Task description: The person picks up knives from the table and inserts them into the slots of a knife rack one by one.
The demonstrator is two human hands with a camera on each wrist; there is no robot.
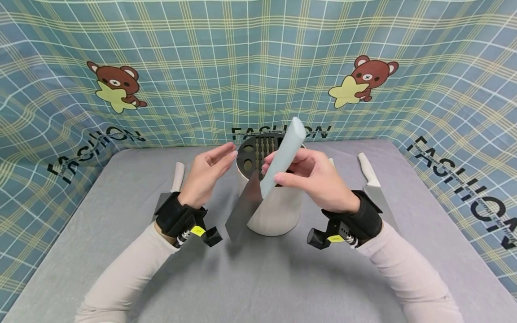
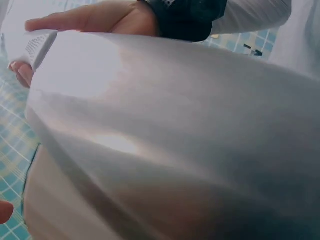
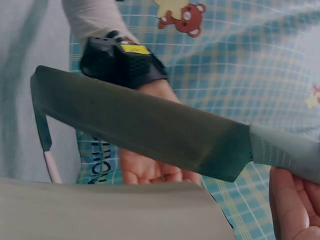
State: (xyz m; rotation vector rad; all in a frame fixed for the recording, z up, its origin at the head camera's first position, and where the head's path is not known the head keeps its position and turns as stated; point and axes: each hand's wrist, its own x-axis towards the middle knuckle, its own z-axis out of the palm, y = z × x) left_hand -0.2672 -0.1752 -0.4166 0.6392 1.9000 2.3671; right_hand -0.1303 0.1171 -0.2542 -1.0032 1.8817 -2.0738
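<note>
My right hand (image 1: 313, 179) pinches the pale handle (image 1: 284, 154) of a broad-bladed kitchen knife (image 1: 246, 206). The handle points up and away, while the blade slants down to the left, in front of a white round knife block (image 1: 278, 213). In the right wrist view the whole blade (image 3: 140, 125) shows, and in the left wrist view it fills much of the picture. My left hand (image 1: 208, 170) is at the block's left side with relaxed fingers, holding nothing. Whether its fingertips touch the rim I cannot tell. The block's dark slotted top (image 1: 249, 152) is partly hidden by my right hand.
On the grey tabletop (image 1: 258, 282), one white-handled knife (image 1: 177, 177) lies at the left, partly behind my left wrist. Another knife (image 1: 368, 170) lies at the right, behind the right wrist strap. A pale tip (image 1: 331, 162) shows past my right hand. Checked cloth (image 1: 258, 67) encloses the table.
</note>
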